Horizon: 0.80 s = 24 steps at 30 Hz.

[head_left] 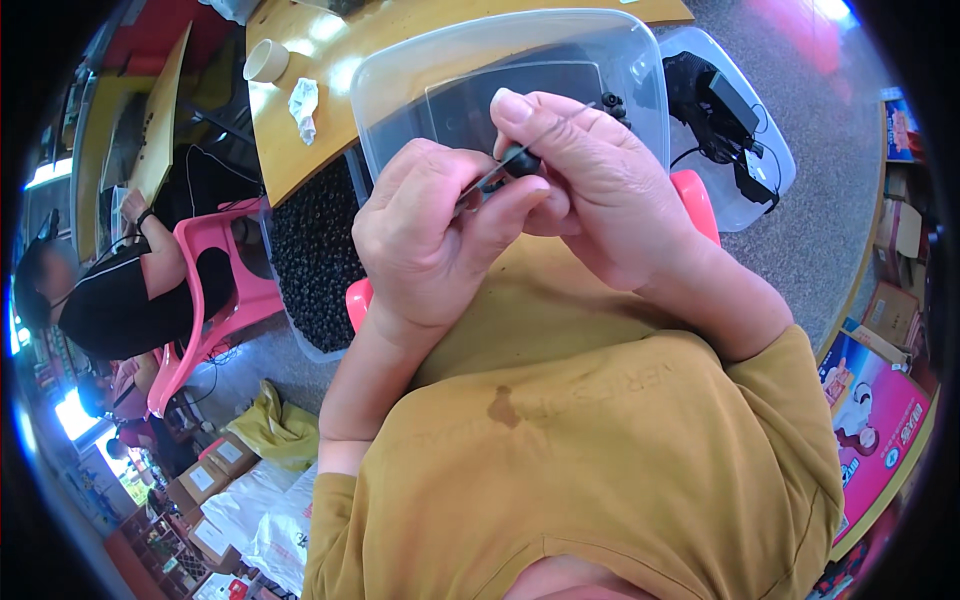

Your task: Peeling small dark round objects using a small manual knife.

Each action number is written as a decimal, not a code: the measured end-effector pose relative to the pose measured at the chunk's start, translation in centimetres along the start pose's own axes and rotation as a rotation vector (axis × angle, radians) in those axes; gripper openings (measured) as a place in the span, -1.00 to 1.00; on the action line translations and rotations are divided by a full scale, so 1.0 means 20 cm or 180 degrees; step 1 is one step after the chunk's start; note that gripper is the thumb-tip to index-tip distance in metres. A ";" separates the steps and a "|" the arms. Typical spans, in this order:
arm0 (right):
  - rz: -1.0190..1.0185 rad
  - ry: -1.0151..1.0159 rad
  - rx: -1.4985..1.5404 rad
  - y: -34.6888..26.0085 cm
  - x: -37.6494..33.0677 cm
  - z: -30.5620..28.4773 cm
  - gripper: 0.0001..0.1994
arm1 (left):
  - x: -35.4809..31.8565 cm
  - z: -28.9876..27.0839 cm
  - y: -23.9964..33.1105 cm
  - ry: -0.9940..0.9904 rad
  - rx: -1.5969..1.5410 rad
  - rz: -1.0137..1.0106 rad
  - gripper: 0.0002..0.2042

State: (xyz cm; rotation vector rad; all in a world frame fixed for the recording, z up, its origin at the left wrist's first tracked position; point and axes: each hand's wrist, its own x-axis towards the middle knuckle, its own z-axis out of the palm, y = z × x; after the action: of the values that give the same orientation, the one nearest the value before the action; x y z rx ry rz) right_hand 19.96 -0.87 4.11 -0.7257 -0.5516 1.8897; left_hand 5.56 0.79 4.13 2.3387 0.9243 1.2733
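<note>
My two hands meet over the near side of a clear plastic tub (pixel 395 85). My left hand (pixel 420 225) is closed in a pinch on a thin metal blade-like strip (pixel 489 178), which slants up toward the right. In the closed fingers of my right hand (pixel 605 185) sits a small round black part (pixel 522 162), with the strip lying against it. Fingers hide part of both things. A few small black pieces (pixel 612 104) lie in the tub, just beyond my right hand.
Left of my left arm stands a bin full of small black parts (pixel 315 260). A wooden table (pixel 320 50) holds a white cup (pixel 266 62) and crumpled tissue (pixel 303 108). At right, another tub (pixel 770 195) contains black cables and adapters. A person (pixel 130 290) sits on a pink chair (pixel 235 275).
</note>
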 end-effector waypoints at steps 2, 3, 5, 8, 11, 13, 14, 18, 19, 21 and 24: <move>-0.0006 0.0116 -0.0157 0.02 0.00 0.00 -0.74 | -0.01 0.00 0.00 0.0013 0.0146 0.0056 -0.76; -0.0032 0.0118 -0.0171 0.02 0.00 0.00 -0.75 | -0.02 0.01 -0.01 0.0012 0.0238 0.0065 -0.75; -0.0072 0.0120 -0.0182 0.03 0.01 0.01 -0.76 | -0.03 0.00 0.00 0.0008 0.0327 0.0087 -0.74; -0.0029 0.0078 -0.0010 0.05 0.01 0.01 -0.78 | -0.03 -0.01 0.01 0.0029 0.0475 -0.0004 -0.73; -0.0108 0.0076 0.0068 0.06 0.01 0.01 -0.78 | -0.02 -0.01 0.01 0.0136 0.0504 0.0078 -0.73; -0.0062 0.0020 0.0055 0.05 0.01 0.01 -0.78 | -0.03 0.00 -0.01 -0.0092 0.0452 0.0083 -0.75; -0.0073 0.0029 0.0061 0.06 0.00 0.01 -0.78 | -0.04 0.00 -0.02 -0.0101 0.0444 0.0092 -0.75; -0.0137 0.0079 0.0173 0.09 0.00 0.01 -0.77 | -0.06 0.00 -0.02 -0.0175 0.0535 0.0219 -0.76; -0.0092 0.0125 0.0191 0.10 0.00 0.01 -0.76 | -0.06 -0.01 -0.01 -0.0221 0.0619 0.0186 -0.77; -0.0070 0.0159 0.0179 0.11 0.01 0.01 -0.77 | -0.08 -0.01 -0.02 -0.0264 0.0642 0.0296 -0.78; -0.0051 0.0211 0.0185 0.12 0.00 0.01 -0.77 | -0.09 -0.01 -0.03 -0.0281 0.0689 0.0449 -0.80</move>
State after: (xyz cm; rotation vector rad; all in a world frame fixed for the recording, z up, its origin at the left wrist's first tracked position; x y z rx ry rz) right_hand 18.19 -1.77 2.65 -0.7411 -0.4576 1.8524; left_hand 4.48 -0.04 2.85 2.6465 0.9241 1.1608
